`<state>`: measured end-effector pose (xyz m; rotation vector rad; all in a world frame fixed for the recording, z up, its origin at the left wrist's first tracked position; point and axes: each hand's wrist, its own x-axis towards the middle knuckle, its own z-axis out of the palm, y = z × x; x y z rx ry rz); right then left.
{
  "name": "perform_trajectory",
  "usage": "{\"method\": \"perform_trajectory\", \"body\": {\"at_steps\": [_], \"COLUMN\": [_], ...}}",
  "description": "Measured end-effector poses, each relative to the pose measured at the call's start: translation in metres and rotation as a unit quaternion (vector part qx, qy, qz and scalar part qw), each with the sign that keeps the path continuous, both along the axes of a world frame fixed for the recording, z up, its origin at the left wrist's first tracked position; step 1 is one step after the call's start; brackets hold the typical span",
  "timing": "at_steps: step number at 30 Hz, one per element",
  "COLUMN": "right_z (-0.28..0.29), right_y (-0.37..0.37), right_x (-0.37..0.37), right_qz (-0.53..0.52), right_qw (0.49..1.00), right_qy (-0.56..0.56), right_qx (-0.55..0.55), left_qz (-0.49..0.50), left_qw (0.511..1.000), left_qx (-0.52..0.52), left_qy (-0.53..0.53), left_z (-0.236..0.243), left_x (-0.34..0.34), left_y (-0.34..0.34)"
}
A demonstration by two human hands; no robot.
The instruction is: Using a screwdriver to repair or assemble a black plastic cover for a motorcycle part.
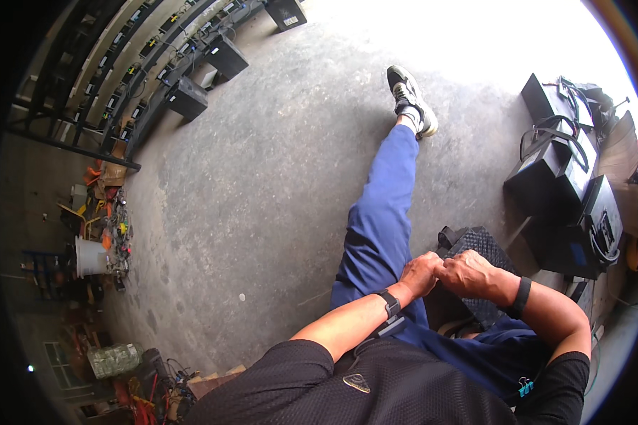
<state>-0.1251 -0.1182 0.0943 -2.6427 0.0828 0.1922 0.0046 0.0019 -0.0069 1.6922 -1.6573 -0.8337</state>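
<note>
My left hand [420, 273] and my right hand [470, 275] meet above my lap, fingers curled and knuckles touching. Both are closed; whatever they pinch is hidden by the fingers. Just beyond and under my right hand lies a black object with a bumpy, checkered surface [483, 244]; its exact kind I cannot make out. My left leg in blue trousers [383, 191] stretches forward over the floor, while the right one is bent beneath my arms. Each wrist wears a black band [521, 296].
Black battery-like boxes with cables [556, 166] stand at the right. A rack of wired units [142, 71] fills the far left, with black boxes [186, 98] along its foot. A white bucket [91, 256] and loose clutter line the left side of the concrete floor [262, 177].
</note>
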Motion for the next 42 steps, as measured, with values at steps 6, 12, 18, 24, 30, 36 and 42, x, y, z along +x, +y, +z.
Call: {"method": "perform_trajectory", "body": {"at_steps": [6, 12, 18, 24, 30, 36, 42], "right_z": [0.009, 0.008, 0.007, 0.015, 0.013, 0.011, 0.011], "right_y": [-0.002, 0.001, 0.002, -0.001, 0.000, -0.001, 0.000], "right_x": [0.002, 0.003, 0.003, 0.005, 0.005, 0.003, 0.003], "right_qz": [-0.002, 0.017, 0.010, 0.005, 0.004, -0.005, -0.008], "right_qw": [1.000, 0.999, 1.000, 0.998, 1.000, 1.000, 0.999], "right_qy": [0.020, 0.028, 0.010, 0.063, 0.010, 0.029, 0.042], "right_qx": [-0.002, -0.005, 0.000, -0.021, -0.004, -0.005, 0.004], "left_qz": [-0.016, 0.005, -0.001, -0.015, -0.003, -0.019, 0.000], "left_qw": [0.999, 1.000, 1.000, 0.999, 0.999, 1.000, 1.000], "left_qx": [0.029, 0.016, 0.021, 0.038, 0.048, 0.016, 0.016], "left_qy": [0.037, 0.014, 0.017, 0.006, 0.024, 0.018, 0.001], "left_z": [0.006, -0.005, -0.011, -0.003, 0.000, 0.005, 0.001], "left_x": [0.002, -0.001, 0.000, -0.001, 0.000, 0.002, 0.000], "left_y": [0.000, 0.000, 0.000, -0.001, 0.001, -0.001, -0.001]}}
